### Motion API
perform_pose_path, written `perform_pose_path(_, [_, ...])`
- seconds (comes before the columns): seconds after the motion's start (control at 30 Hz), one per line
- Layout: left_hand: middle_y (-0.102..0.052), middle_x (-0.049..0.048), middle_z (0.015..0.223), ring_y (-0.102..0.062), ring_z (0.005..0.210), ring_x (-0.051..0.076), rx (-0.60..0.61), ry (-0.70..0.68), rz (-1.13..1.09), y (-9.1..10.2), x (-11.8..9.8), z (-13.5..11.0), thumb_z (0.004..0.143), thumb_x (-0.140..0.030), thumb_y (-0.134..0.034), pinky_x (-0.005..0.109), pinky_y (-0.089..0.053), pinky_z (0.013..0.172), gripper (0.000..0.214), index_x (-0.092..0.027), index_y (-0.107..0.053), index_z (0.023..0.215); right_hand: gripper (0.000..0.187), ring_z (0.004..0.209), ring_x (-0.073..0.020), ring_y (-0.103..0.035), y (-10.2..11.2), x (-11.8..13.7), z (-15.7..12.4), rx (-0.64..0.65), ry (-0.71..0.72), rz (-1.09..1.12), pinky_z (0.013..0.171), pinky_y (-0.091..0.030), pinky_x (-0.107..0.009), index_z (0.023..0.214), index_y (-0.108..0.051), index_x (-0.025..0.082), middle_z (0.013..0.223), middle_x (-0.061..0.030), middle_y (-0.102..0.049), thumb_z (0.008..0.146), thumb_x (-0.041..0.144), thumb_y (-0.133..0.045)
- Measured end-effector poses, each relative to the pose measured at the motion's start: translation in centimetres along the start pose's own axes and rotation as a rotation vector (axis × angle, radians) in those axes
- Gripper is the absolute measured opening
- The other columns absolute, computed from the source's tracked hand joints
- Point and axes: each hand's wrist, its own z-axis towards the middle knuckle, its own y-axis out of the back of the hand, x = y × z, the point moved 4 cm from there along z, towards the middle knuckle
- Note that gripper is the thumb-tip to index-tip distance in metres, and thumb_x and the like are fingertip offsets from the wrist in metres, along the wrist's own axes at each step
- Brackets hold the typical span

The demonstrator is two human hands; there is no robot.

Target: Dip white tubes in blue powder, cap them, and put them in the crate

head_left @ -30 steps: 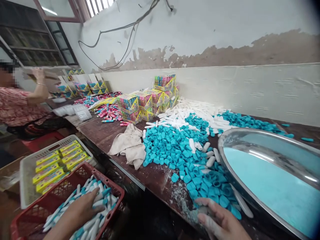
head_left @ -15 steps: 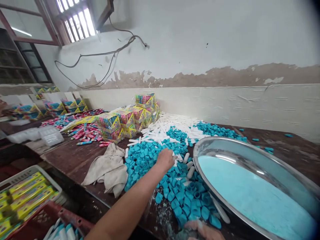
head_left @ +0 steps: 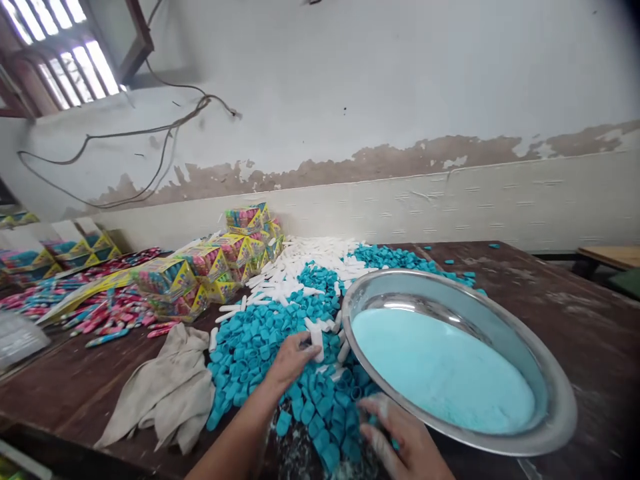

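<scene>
My left hand is closed on a white plastic tube, holding it upright by its side above a heap of teal plastic caps. More white tubes lie in the heap just beyond. At the heap's near right edge is my right hand, thumb and forefinger apart, powder on the fingers. Teal shows between them, but whether a cap is touched cannot be made out. Close to its right stands a wide steel basin holding pale blue powder.
A crumpled beige cloth lies left of the caps. Filled display boxes and loose pink and blue tubes are farther left. White tubes are piled toward the wall. The dark table extends right, behind the basin.
The view has swung right. My left hand has drawn back toward me with a white tube in its fingers. My right hand has come farther into view beside the basin.
</scene>
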Motion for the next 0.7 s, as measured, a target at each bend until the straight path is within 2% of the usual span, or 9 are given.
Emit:
perform_pose_path(0.1, [-0.061,0.0021,0.069,-0.054,0.062,0.015,0.128,-0.058,-0.388,-1.2,-1.6,-3.3,0.076,-0.027,-0.048,0.021,-0.041,0.054,0.025,-0.011,-0.062,0.088,0.029,0.101,-0.0236,-0.055,0.2,0.4,1.4,-0.103,0.065,-0.116,0.085,-0.047,-0.037,0.111,-0.056,0.020,0.108,-0.0111,-0.060,0.085,0.025,-0.044])
perform_pose_path(0.17, [-0.059,0.0019,0.064,-0.050,0.058,0.014,0.169,-0.077,-0.592,-2.3,-2.7,-4.9,0.073,-0.029,-0.053,0.021,-0.039,0.051,0.022,-0.011,-0.063,0.081,0.028,0.100,-0.0237,-0.055,-0.1,0.6,2.1,-0.100,0.079,-0.156,0.085,-0.047,-0.038,0.110,-0.056,0.018,0.107,-0.0123,-0.059,0.085,0.022,-0.044])
perform_pose_path(0.27, [-0.057,0.0013,0.066,-0.048,0.062,0.014,0.152,-0.108,-0.625,-3.5,-4.3,-6.3,0.074,-0.029,-0.055,0.021,-0.040,0.056,0.017,-0.013,-0.062,0.074,0.024,0.088,-0.0225,-0.058,-0.3,0.7,2.3,-0.104,0.096,-0.185,0.077,-0.050,-0.037,0.101,-0.059,0.016,0.094,-0.0128,-0.062,0.085,0.020,-0.041])
perform_pose_path(0.37, [-0.059,0.0020,0.072,-0.051,0.070,0.015,0.158,-0.160,-0.602,-4.0,-5.9,-7.1,0.078,-0.028,-0.051,0.022,-0.042,0.063,0.018,-0.015,-0.062,0.072,0.021,0.077,-0.0210,-0.058,0.4,1.1,1.6,-0.144,0.103,-0.209,0.068,-0.050,-0.034,0.094,-0.059,0.015,0.086,-0.0123,-0.061,0.085,0.019,-0.040])
perform_pose_path(0.47, [-0.061,0.0029,0.076,-0.054,0.071,0.016,0.215,-0.155,-0.679,-4.2,-6.7,-7.2,0.079,-0.027,-0.049,0.024,-0.044,0.064,0.018,-0.016,-0.060,0.088,0.017,0.073,-0.0173,-0.057,2.4,1.7,0.9,-0.112,0.124,-0.139,0.064,-0.048,-0.027,0.093,-0.058,0.017,0.083,-0.0090,-0.061,0.085,0.020,-0.043])
perform_pose_path(0.57, [-0.061,0.0052,0.080,-0.056,0.062,0.016,0.114,-0.036,-0.694,-4.2,-5.8,-5.9,0.078,-0.035,-0.052,0.023,-0.045,0.051,0.039,-0.015,-0.045,0.110,0.015,0.070,-0.0131,-0.056,6.3,1.5,1.2,-0.088,0.091,-0.078,0.064,-0.045,-0.022,0.090,-0.058,0.019,0.078,-0.0042,-0.061,0.087,0.024,-0.044])
perform_pose_path(0.63, [-0.061,0.0059,0.078,-0.055,0.054,0.015,0.046,0.032,-0.643,-4.6,-5.1,-4.5,0.077,-0.043,-0.053,0.022,-0.042,0.042,0.056,-0.013,-0.033,0.120,0.017,0.071,-0.0136,-0.057,9.0,0.2,2.1,-0.076,0.033,-0.204,0.067,-0.043,-0.023,0.092,-0.059,0.019,0.079,-0.0038,-0.062,0.087,0.027,-0.044])
perform_pose_path(0.7, [-0.061,0.0044,0.072,-0.054,0.048,0.015,0.087,0.068,-0.639,-5.5,-4.9,-3.0,0.076,-0.048,-0.052,0.021,-0.040,0.037,0.070,-0.012,-0.023,0.128,0.018,0.069,-0.0162,-0.058,10.5,-1.8,3.5,0.091,-0.022,-0.429,0.064,-0.041,-0.025,0.090,-0.061,0.020,0.077,-0.0041,-0.064,0.085,0.028,-0.046])
